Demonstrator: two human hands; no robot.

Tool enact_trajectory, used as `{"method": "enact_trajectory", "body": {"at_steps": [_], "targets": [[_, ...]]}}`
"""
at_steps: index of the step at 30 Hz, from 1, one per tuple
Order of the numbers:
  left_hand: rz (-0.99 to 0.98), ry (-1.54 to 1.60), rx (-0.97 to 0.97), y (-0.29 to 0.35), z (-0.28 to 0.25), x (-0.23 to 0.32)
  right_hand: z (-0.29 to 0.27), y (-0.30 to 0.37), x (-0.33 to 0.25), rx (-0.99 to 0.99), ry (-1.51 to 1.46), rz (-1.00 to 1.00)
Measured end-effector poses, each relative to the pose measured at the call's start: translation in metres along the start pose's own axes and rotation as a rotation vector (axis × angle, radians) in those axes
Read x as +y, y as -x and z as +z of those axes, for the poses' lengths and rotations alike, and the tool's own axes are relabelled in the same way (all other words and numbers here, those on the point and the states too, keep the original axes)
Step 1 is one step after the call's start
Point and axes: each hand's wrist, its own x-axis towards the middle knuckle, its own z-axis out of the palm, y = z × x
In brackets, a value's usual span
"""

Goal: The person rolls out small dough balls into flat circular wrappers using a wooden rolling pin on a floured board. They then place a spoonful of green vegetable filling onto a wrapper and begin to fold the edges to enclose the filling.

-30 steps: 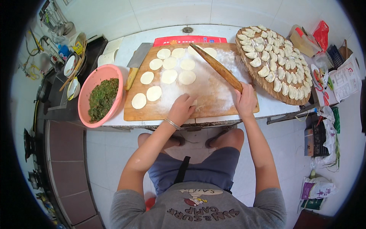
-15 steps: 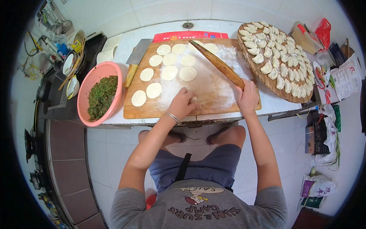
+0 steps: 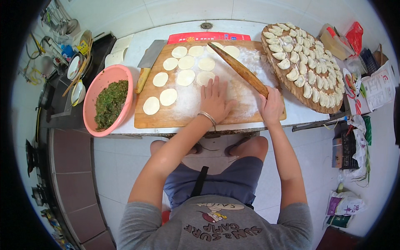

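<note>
Clock set on the board (image 3: 146, 121), 12 being away from the person. Right hand (image 3: 271, 104) at 4: fingers curled round the near end of the rolling pin (image 3: 241, 71). Left hand (image 3: 214, 99) at 6: palm down, spread flat, no grip visible, fingertips overlapping the near edge of a wrapper (image 3: 204, 77). Anything under the palm: cannot tell.

Rolling pin is over the board's right half, held by one end, presumably so the left hand has room. Other wrappers, from 8 round to 12:30, lie mostly apart, probably against sticking; the flour (image 3: 254, 60) likely serves likewise. Dumplings (image 3: 307, 90) on the tray (image 3: 296, 90) at 2 sit in rows, I judge to save space. Bowl (image 3: 90, 104) of filling (image 3: 110, 104) at 9, within left reach. Knife (image 3: 152, 54) at 10, handle nearer the person.

Rolling pin's long axis: 10:30 to 4:30, tapered far tip toward 10:30, crossing one wrapper in view; contact there uncertain.
</note>
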Motion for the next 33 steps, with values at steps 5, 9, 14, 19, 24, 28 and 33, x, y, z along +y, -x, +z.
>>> {"method": "enact_trajectory", "body": {"at_steps": [5, 9, 14, 19, 24, 28, 33], "targets": [[-0.024, -0.051, -0.005, 0.004, 0.000, 0.012, 0.000, 0.002, 0.002, -0.064, -0.005, 0.015], [-0.146, 0.168, 0.168, 0.000, 0.007, -0.018, 0.006, -0.006, 0.001, -0.102, -0.054, -0.023], [-0.088, 0.329, 0.411, 0.036, -0.073, -0.053, -0.016, -0.015, -0.002, -0.396, -0.163, -0.145], [-0.131, -0.118, 0.104, 0.084, -0.090, -0.054, -0.016, -0.023, -0.049, -0.739, -0.302, -0.336], [-0.146, -0.113, 0.076, 0.062, -0.065, -0.071, 0.017, -0.031, -0.051, -0.719, -0.216, -0.248], [-0.079, -0.028, 0.035, 0.087, -0.081, -0.053, 0.002, -0.015, -0.045, -0.804, -0.236, -0.249], [-0.073, 0.043, 0.038, 0.110, -0.074, -0.044, -0.027, -0.016, -0.060, -0.837, -0.140, -0.273]]}}
